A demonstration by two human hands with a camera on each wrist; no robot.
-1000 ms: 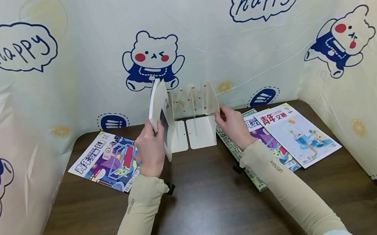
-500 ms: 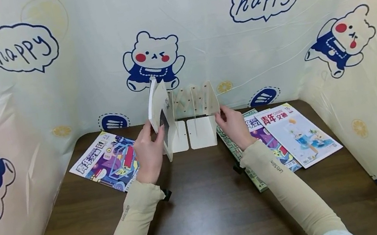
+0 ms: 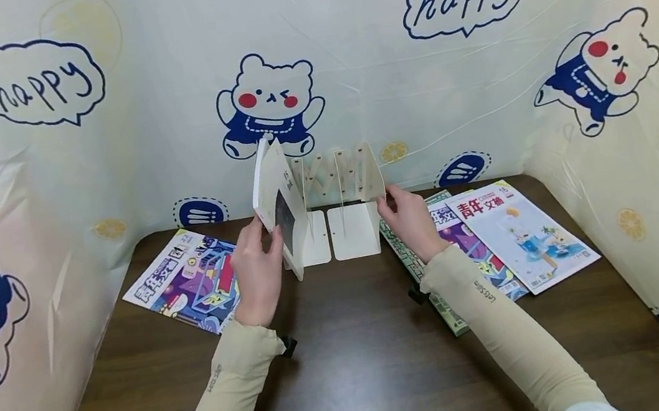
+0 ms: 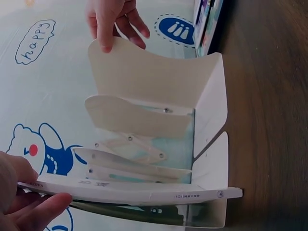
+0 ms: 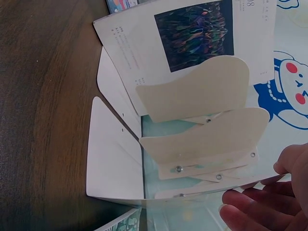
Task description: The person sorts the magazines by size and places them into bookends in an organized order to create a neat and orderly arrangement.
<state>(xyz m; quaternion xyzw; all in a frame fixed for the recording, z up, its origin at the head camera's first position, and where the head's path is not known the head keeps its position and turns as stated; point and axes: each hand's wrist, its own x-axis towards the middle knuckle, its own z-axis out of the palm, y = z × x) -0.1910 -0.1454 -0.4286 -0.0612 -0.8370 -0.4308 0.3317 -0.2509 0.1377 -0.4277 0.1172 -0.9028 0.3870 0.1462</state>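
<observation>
A white magazine [image 3: 275, 189] with a dark picture on its cover stands on edge in the leftmost slot of a white expandable bookstand [image 3: 354, 232], leaning slightly left. Its printed spine [image 4: 154, 196] faces the left wrist camera. My left hand [image 3: 257, 273] grips the magazine near its front edge, thumb on the cover side and fingers on the other. On the stand's right side, my right hand [image 3: 411, 222] pinches the end panel [image 5: 207, 195] between thumb and fingers. Upright dividers [image 5: 207, 86] and a crisscross linkage show between the two ends.
Left of the stand lies a colourful magazine [image 3: 186, 287]. To the right, a green book [image 3: 453, 319], another colourful magazine [image 3: 474, 250] and a pale blue-white magazine [image 3: 527, 234] overlap on the brown table [image 3: 345, 377]. A printed cloth [image 3: 374, 81] hangs behind.
My left hand has shifted a little left, and the magazine's upper part has swung left with it, showing more of its cover. My right hand stays on the end panel.
</observation>
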